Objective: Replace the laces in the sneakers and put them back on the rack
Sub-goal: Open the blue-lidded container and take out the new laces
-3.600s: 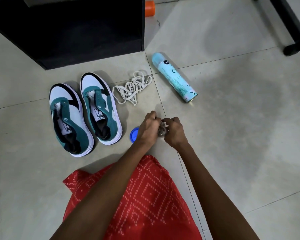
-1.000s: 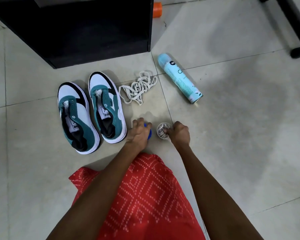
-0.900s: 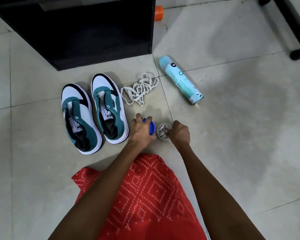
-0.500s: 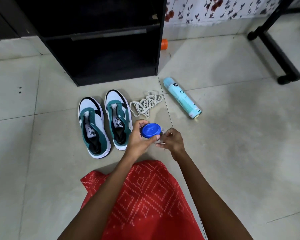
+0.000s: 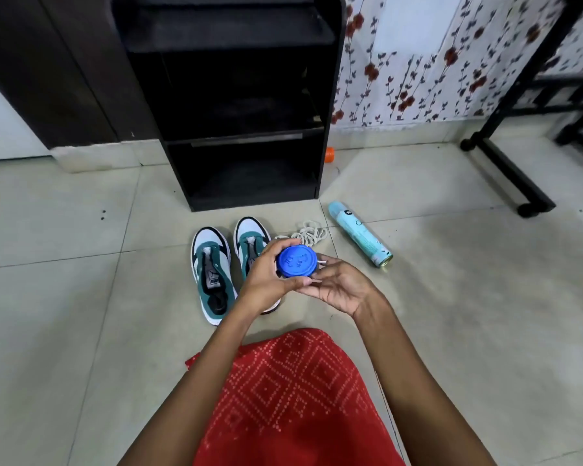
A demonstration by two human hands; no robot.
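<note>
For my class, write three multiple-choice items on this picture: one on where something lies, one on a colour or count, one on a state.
1. Where does the spray can lie?
A. on the rack
B. on the floor, right of the loose laces
C. inside a sneaker

2. What colour is the lid held between the hands?
A. blue
B. orange
C. white

3. What state are the sneakers in?
A. laced and tied
B. on the rack
C. unlaced, on the floor

Answers:
1 B: it lies on its side on the tiles beside the loose laces.
2 A: the left hand and right hand hold a blue lid.
3 C: their eyelets are bare, and both sit before the rack.
</note>
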